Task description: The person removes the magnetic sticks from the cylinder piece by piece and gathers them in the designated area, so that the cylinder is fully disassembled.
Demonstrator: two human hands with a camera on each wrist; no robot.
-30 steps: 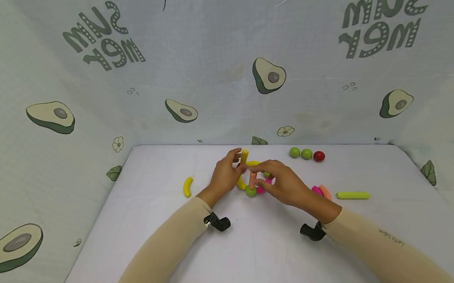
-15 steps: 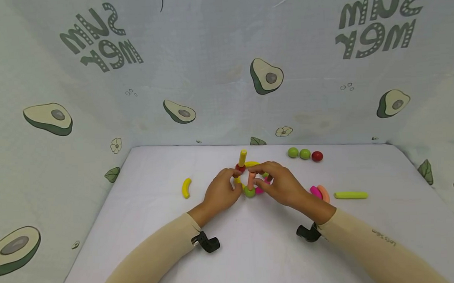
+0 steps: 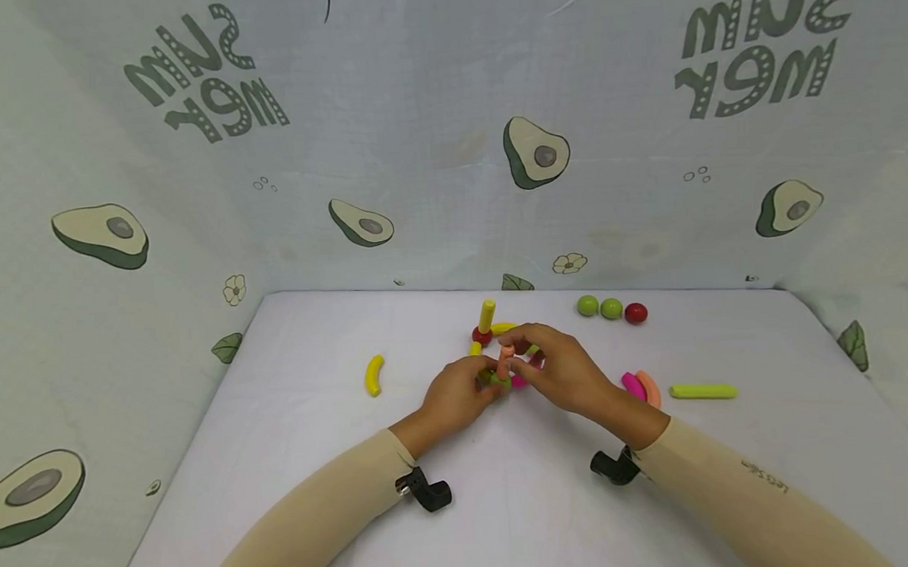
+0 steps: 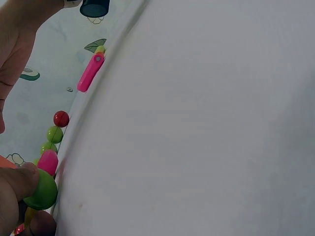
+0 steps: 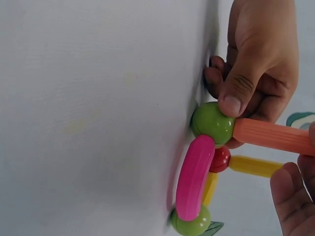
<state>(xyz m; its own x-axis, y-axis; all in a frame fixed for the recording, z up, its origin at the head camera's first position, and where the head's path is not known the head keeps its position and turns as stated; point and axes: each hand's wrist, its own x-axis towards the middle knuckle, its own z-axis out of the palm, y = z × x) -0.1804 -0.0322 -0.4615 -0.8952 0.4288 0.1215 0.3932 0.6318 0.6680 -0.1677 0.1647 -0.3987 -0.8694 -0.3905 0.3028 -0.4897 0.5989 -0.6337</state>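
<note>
My left hand [image 3: 458, 392] grips a green ball [image 5: 211, 122] at the near corner of a ring of toy balls and sticks, its thumb lying on the ball in the right wrist view. An orange stick [image 5: 270, 136] rises upright from that ball. My right hand [image 3: 562, 367] pinches the stick's upper end between thumb and fingers. From the same ball a magenta curved stick [image 5: 194, 179] runs to another green ball [image 5: 191, 222]. Across the ring, a red ball [image 3: 482, 337] carries an upright yellow stick [image 3: 487, 316]. My hands cover part of the ring in the head view.
A curved yellow stick [image 3: 374, 375] lies to the left. Two green balls and a red ball [image 3: 636, 313] sit in a row at the back right. Magenta and orange curved sticks [image 3: 649, 389] and a straight lime stick [image 3: 703, 392] lie on the right.
My left hand has left the upright yellow stick, moved toward me and down, and taken hold of the near green ball. My right hand stays on the orange stick.
</note>
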